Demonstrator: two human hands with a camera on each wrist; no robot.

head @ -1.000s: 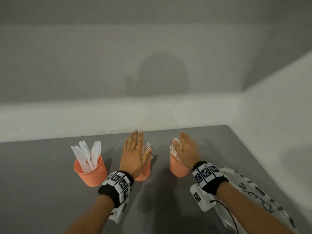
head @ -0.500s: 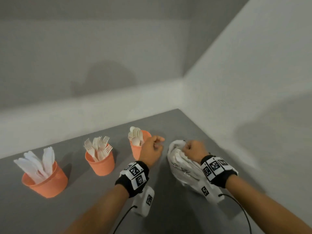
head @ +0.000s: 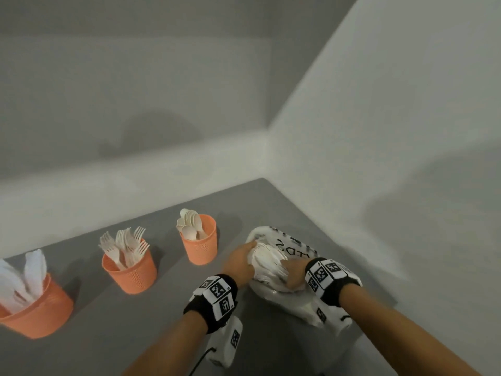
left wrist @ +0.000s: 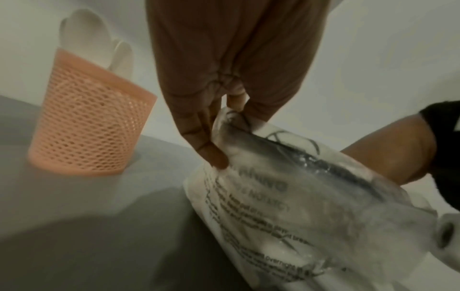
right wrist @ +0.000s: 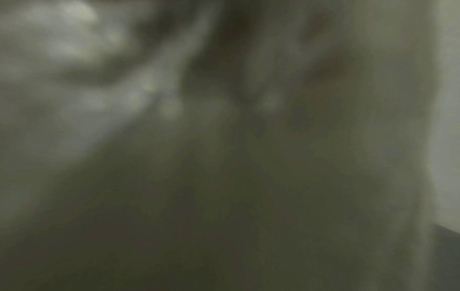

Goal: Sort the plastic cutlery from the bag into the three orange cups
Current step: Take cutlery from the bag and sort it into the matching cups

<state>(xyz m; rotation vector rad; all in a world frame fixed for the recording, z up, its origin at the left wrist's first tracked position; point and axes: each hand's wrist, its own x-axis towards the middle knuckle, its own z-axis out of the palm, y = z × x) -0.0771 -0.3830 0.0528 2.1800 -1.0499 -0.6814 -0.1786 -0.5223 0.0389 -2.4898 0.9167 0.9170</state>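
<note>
A crumpled clear plastic bag (head: 287, 248) with black print lies at the table's right side. My left hand (head: 244, 260) grips its left edge; in the left wrist view the fingers (left wrist: 211, 149) pinch the bag (left wrist: 286, 206) at its bunched rim. My right hand (head: 292, 274) holds the bunched plastic from the right. Three orange mesh cups stand in a row to the left: the knife cup (head: 38, 313), the fork cup (head: 131, 272) and the spoon cup (head: 200, 244), which is also seen close by (left wrist: 89, 126). The right wrist view is dark and blurred.
The grey table (head: 162, 321) sits in a corner of white walls (head: 379, 131), with the right wall close behind the bag. Wrist camera units and a cable hang under both forearms.
Both hands left the cups and moved right to the bag, then took hold of it. The head view swung right, so the cups now lie at the left.
</note>
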